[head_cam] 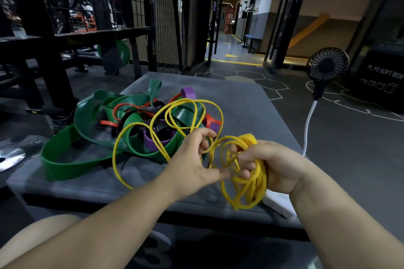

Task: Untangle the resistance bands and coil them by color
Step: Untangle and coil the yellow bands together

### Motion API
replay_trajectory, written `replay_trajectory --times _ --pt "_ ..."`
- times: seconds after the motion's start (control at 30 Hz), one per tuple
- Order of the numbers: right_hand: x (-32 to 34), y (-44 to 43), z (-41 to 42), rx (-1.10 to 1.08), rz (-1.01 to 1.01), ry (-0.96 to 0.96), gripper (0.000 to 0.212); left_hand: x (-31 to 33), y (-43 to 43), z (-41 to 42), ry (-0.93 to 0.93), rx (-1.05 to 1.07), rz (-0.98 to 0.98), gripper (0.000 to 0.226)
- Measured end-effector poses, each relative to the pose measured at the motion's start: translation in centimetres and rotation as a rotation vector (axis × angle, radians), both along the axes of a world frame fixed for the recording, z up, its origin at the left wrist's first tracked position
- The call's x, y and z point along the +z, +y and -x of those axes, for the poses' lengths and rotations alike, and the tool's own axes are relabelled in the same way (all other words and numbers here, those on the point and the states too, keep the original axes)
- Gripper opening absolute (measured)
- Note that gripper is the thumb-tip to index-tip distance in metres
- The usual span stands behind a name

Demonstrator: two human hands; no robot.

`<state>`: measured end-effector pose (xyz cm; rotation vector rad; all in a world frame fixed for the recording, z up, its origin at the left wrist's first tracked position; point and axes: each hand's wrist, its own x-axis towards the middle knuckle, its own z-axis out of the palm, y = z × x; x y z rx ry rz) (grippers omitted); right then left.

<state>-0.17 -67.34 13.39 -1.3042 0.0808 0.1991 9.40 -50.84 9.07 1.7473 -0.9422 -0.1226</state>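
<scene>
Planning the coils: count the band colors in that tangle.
5. Yellow band, looping from the pile into both hands; wide green band, left; thin red band, centre; purple band, far side; black band, mostly buried. More may be hidden.

Thin yellow rubber band (185, 102) looks smooth, faintly glossy; wide green rubber band (65, 159) has a satin sheen (matt in its folds); grey padded platform (251, 111) is matt, finely textured.

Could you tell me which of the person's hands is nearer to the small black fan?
Right. The right hand, gripping the yellow band coils, sits below-left of the black fan; the left hand is farther left, beside the tangled pile.
</scene>
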Motion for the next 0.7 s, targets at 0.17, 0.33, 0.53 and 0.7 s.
replay_trajectory --times 0.17,0.33,0.53,0.7 --pt "-0.2 0.7 0.2 0.239 0.002 -0.036 0.033 0.5 0.3 0.3 0.364 -0.311 -0.018 0.090" --pt "-0.5 0.6 0.1 0.451 0.021 -0.059 0.043 0.7 1.0 0.1 0.407 -0.492 -0.033 0.082" --pt "-0.4 0.1 0.2 0.311 0.107 -0.050 0.051 0.9 0.5 0.7 0.179 -0.163 -0.043 0.015" --pt "-0.2 0.6 0.5 0.132 0.114 -0.044 0.017 0.8 0.1 1.1 0.235 -0.029 0.123 0.006"
